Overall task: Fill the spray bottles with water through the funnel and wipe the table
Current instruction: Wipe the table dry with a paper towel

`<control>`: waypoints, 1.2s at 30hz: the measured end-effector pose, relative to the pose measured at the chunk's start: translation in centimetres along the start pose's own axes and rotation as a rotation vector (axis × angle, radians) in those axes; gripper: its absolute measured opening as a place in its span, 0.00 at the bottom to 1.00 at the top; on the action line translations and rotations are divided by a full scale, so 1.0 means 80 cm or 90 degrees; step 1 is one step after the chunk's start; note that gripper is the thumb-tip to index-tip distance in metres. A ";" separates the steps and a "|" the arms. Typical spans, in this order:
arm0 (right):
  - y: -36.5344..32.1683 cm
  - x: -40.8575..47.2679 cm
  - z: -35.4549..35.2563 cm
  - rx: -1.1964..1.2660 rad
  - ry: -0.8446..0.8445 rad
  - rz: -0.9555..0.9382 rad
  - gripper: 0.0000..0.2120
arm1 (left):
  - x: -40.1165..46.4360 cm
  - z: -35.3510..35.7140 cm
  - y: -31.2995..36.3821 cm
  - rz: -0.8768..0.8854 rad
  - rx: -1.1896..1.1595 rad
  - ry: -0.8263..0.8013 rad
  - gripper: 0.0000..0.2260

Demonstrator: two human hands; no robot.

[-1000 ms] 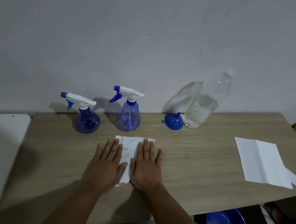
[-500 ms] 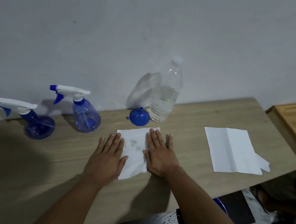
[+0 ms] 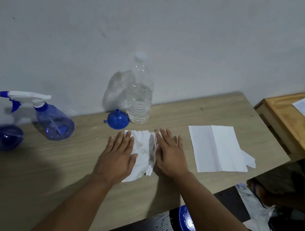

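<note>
At frame centre, a white paper towel (image 3: 143,149) is pressed flat onto the surface (image 3: 59,170) by the left hand (image 3: 116,156) and right hand (image 3: 169,155), fingers extended. Two spray bottles (image 3: 53,119) are located at left, the funnel (image 3: 117,121) just above the towel.

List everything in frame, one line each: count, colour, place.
spray bottles: 2, blue, white triggers, table left
funnel: 1, blue, upside down beside water bottle
water bottle: 1, clear, part full, by wall
used tissue: 1, white, stained, under both hands
spare tissue: 1, white, table right
table: 1, light wood
side table: 1, wood, far right, paper on it
basin: 1, blue, below table edge
left hand: flat on tissue
right hand: flat on tissue
</note>
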State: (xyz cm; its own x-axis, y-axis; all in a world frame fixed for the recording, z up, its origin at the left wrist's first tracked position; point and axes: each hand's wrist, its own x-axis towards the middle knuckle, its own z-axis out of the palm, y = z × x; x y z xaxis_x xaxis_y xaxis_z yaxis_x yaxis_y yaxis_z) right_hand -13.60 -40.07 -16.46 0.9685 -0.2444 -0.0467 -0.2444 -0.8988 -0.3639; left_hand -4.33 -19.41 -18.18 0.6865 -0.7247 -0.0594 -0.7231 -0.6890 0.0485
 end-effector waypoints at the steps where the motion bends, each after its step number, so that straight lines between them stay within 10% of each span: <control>1: -0.008 -0.001 0.003 0.006 0.017 0.022 0.33 | 0.001 -0.001 -0.001 -0.001 -0.001 0.002 0.30; 36: 0.021 -0.045 0.008 -0.096 -0.100 0.100 0.41 | 0.017 0.003 0.084 0.051 -0.011 -0.055 0.33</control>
State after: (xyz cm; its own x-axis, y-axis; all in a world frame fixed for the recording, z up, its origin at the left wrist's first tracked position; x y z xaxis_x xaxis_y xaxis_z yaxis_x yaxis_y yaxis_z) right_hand -17.47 -40.43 -17.52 0.9104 -0.3366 -0.2405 -0.3856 -0.9010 -0.1988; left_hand -8.29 -25.02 -18.14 0.6172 -0.7742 -0.1405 -0.7733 -0.6298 0.0732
